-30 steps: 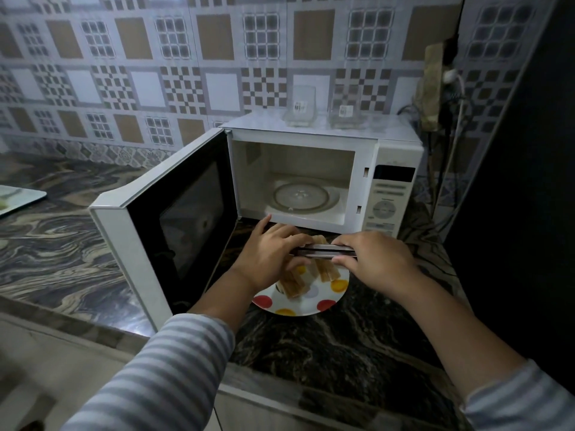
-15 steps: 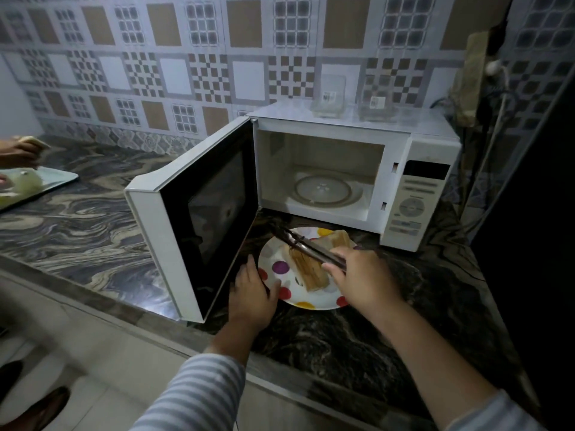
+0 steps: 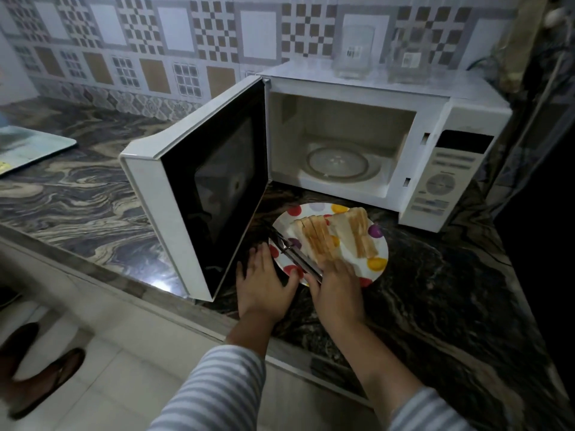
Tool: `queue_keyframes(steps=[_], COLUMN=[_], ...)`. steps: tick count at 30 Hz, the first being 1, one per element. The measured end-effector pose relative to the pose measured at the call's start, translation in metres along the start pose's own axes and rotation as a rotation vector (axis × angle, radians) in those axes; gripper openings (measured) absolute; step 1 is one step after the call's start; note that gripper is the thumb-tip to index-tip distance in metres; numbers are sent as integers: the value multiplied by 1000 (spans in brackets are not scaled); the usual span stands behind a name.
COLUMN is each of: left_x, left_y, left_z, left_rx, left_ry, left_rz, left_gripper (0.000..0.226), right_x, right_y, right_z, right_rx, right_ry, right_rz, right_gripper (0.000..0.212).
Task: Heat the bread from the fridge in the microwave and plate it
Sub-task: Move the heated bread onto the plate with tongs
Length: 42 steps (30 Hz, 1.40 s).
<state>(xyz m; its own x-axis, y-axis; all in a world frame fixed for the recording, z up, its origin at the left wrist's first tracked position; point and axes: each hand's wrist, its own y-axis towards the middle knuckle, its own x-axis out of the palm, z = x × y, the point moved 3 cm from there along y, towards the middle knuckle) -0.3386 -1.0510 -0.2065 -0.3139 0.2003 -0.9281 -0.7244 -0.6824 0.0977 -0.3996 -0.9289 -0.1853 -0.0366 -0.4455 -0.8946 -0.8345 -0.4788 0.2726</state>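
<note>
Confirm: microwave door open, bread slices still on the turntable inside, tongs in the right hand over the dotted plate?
Not quite. In the head view the turntable is bare; the bread slices lie on the dotted plate on the counter in front of the microwave. The rest holds: the door is open, and the right hand holds the tongs over the plate.

The kitchen is dim around me. At twelve o'clock the microwave (image 3: pixel 357 144) cavity looks palest; at three o'clock everything sinks into black shadow. A pale sheen sits on the countertop (image 3: pixel 77 194) at seven o'clock. Wide-angle bending curves the edges, and my sleeves at six o'clock are soft.
</note>
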Motion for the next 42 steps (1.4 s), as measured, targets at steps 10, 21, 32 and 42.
queue_keyframes(steps=[10,21,32,42], left_x=[3,-4,4,-10], left_y=[0,56,55,11], left_z=[-1,-12,3,34], left_rx=[15,160,84,-69], left_ry=[0,-116,-177,-1115], left_rz=[-48,-290,-239,-263], left_gripper=[75,55,51,55], right_x=[-26,-22,-14,-39], right_y=[6,72,59,27], right_z=[26,130,123,108], right_rx=[108,270,364,716], right_ry=[182,128,139,1009], right_rz=[170,-189,-228,125], right_gripper=[40,44,52,60])
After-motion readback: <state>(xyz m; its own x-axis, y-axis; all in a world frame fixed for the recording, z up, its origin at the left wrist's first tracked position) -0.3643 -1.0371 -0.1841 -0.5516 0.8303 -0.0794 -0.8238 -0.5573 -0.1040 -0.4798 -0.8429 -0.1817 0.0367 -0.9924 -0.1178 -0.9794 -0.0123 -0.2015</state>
